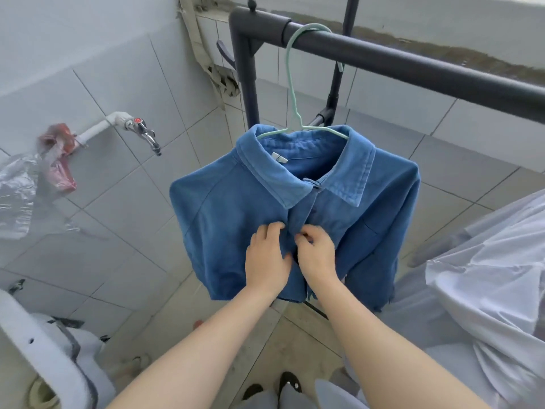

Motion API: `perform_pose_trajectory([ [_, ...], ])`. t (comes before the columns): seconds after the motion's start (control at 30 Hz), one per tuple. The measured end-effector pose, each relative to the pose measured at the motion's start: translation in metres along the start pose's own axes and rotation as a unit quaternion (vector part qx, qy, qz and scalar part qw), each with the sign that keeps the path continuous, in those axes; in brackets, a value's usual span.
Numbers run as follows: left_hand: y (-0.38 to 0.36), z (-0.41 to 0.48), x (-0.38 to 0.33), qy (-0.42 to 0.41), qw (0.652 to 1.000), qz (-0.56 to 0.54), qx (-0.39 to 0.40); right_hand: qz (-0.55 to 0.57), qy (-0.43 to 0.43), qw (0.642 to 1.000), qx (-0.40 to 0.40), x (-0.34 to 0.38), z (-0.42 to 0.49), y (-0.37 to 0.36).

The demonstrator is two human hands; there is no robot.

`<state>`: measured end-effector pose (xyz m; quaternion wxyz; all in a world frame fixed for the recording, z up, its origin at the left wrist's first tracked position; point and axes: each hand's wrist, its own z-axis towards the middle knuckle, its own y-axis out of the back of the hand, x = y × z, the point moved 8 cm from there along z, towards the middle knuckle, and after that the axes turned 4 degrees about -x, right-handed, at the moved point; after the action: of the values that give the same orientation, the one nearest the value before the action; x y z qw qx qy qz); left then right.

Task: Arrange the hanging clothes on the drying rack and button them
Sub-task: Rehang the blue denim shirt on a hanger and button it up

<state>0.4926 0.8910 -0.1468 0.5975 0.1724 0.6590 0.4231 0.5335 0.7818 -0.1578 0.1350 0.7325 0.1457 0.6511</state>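
Shirt (236,208), blue denim, collared, hangs on mint-green plastic hanger (290,84) from dark grey metal rack bar (413,60). Left hand (267,258) and right hand (317,252) both pinch its front placket, mid-chest.

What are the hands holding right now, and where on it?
The blue shirt, at its front placket mid-chest: left hand and right hand each grip it.

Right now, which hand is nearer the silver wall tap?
Left. The left hand holds the blue denim shirt right of the tap; the right hand is farther right.
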Motion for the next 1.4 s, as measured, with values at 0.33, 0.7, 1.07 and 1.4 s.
perform_pose_trajectory([
  [0.33,0.002,0.007,-0.013,0.01,0.999,-0.014,-0.045,0.046,0.006,0.997,-0.056,0.011,-0.015,0.018],
  [0.7,0.034,0.003,-0.01,-0.065,0.996,-0.054,-0.008,-0.07,-0.027,0.98,-0.182,0.031,0.025,0.018],
  [1.07,0.036,0.013,-0.01,-0.041,0.997,-0.061,-0.012,0.067,-0.019,0.993,-0.094,0.015,-0.02,0.026],
  [1.4,0.04,0.0,-0.03,-0.015,0.983,-0.179,-0.038,-0.02,0.062,0.992,-0.105,0.038,-0.034,0.048],
])
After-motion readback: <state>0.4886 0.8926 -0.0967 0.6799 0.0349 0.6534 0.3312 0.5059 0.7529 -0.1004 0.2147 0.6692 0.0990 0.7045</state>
